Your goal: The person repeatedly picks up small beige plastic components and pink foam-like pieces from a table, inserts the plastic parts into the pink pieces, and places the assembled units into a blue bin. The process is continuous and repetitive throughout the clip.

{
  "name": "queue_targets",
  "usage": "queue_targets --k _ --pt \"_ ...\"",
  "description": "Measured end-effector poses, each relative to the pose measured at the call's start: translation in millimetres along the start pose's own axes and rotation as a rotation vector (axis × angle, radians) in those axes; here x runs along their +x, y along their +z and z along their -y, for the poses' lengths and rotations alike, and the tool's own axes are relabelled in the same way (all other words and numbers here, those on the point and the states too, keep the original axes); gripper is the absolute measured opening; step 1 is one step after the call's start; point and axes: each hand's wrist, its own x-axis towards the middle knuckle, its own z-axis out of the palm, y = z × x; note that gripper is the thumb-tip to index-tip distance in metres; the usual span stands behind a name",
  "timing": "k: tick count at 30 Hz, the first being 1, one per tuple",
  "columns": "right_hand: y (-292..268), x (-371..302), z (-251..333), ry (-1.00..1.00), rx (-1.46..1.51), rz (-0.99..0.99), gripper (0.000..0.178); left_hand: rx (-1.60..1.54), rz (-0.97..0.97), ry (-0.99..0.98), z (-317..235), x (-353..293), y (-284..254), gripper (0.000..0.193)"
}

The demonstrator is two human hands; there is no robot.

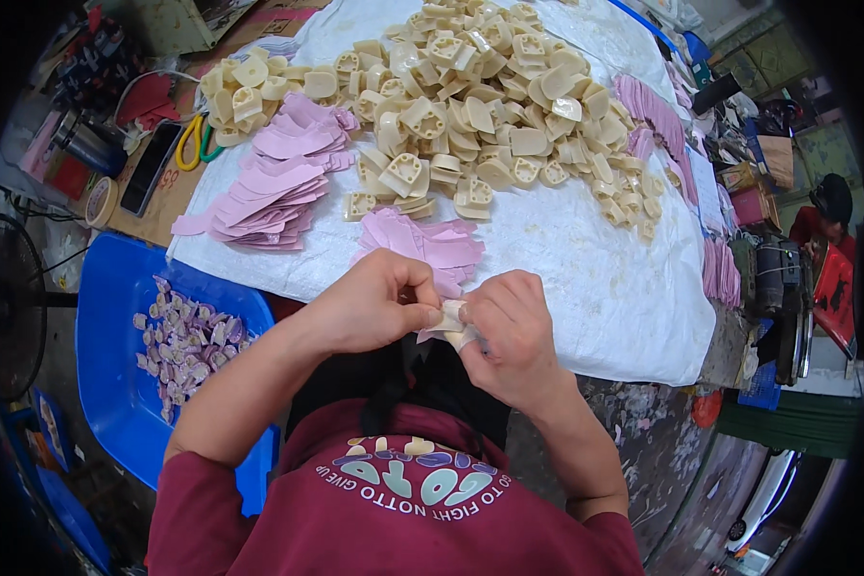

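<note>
Just off the near table edge, my two hands work on a small cream shoe heel [450, 317] with a thin pale covering piece against it. The fingers of my left hand [370, 302] pinch the covering at the heel's left side. My right hand [518, 336] is wrapped round the heel from the right and hides much of it. Right beyond my hands lies a small heap of pink cut pieces [422, 242]. A larger fanned stack of pink pieces [271, 192] sits farther left. Behind them rises a big pile of bare cream heels [494, 115].
A blue tub [106, 370] at the left holds several pink-covered heels [187, 336]. White sheeting [586, 307] covers the table. Scissors [190, 144], a phone [151, 168] and a tape roll [101, 202] lie at far left. Another person [828, 216] is at far right, near a machine [778, 274].
</note>
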Motion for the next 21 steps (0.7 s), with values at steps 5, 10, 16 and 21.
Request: queue_targets --k 5,10,16,21 --pt "14.5 -12.8 1.8 0.503 0.437 -0.101 0.015 -0.296 -0.087 0.013 -2.0 6.2 0.9 0.014" --pt "6.6 -15.1 3.1 0.731 0.87 -0.177 0.016 -0.535 -0.124 0.214 -0.9 -10.0 19.4 0.016" --pt "14.5 -5.8 16.4 0.708 0.641 -0.186 0.014 0.276 -0.463 0.64 8.0 1.9 29.1 0.011" --pt "3.3 -8.9 5.5 0.729 0.659 -0.011 0.015 0.06 -0.222 0.467 -3.9 -3.3 18.5 0.008"
